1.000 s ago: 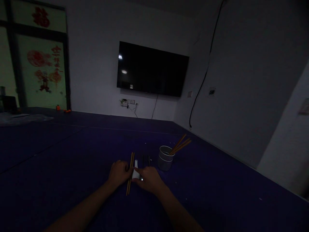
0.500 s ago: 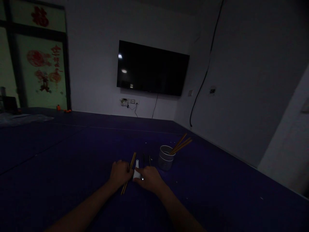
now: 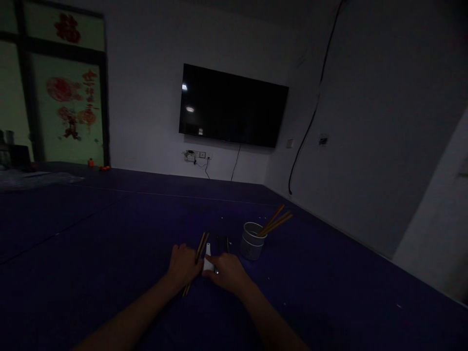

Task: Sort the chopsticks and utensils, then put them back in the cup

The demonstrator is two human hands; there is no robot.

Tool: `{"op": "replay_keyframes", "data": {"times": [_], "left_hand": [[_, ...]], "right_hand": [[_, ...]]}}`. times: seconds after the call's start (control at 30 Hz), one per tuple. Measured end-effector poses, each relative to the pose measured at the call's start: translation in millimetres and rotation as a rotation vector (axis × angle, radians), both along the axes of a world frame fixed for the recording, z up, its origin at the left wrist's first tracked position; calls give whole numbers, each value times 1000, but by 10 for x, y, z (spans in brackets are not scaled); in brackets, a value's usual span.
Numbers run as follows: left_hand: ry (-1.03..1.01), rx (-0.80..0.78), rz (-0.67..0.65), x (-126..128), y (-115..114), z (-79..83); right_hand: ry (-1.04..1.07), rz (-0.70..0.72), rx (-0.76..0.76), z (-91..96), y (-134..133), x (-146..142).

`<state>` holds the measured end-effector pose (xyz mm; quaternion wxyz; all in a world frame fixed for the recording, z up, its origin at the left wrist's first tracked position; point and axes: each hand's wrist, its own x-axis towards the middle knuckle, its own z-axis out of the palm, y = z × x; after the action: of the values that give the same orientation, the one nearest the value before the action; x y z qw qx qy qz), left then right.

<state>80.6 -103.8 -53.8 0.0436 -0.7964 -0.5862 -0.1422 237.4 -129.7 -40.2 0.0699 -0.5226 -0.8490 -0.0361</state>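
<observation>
My left hand point(image 3: 184, 264) is closed on a pair of wooden chopsticks point(image 3: 202, 245) lying on the dark purple surface. Their upper ends stick out above the hand and their lower ends below it. Just right of them lies a white soup spoon point(image 3: 208, 263), its narrow handle pointing away from me. The thumb and finger of my right hand point(image 3: 229, 271) grip the spoon's sides. Beyond the right hand lie thin dark utensils point(image 3: 227, 243), too dim to name. A small shiny metal spot shows beside the spoon, mostly hidden by my right hand.
A grey cylindrical holder point(image 3: 252, 243) stands to the right with several wooden chopsticks point(image 3: 276, 222) leaning out. Crumpled clear plastic point(image 3: 40, 179) lies far left. A television point(image 3: 234, 105) hangs on the back wall, and a black cable point(image 3: 307, 131) runs down the right wall.
The upper ends of the chopsticks under my left hand have spread slightly apart. Both hands stay almost in place, and the whole view has shifted a little.
</observation>
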Motion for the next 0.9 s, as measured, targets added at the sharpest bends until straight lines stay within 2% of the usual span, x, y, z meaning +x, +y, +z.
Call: {"op": "replay_keyframes", "data": {"times": [0.23, 0.57, 0.77, 0.9], "left_hand": [[60, 20, -4, 23, -13, 34], [65, 7, 12, 34, 36, -28], [86, -5, 29, -16, -4, 68], [56, 88, 16, -26, -45, 175]], "right_hand": [[8, -2, 3, -5, 7, -1], [-8, -1, -11, -26, 28, 4], [11, -3, 3, -40, 22, -5], [148, -37, 44, -57, 34, -17]]}}
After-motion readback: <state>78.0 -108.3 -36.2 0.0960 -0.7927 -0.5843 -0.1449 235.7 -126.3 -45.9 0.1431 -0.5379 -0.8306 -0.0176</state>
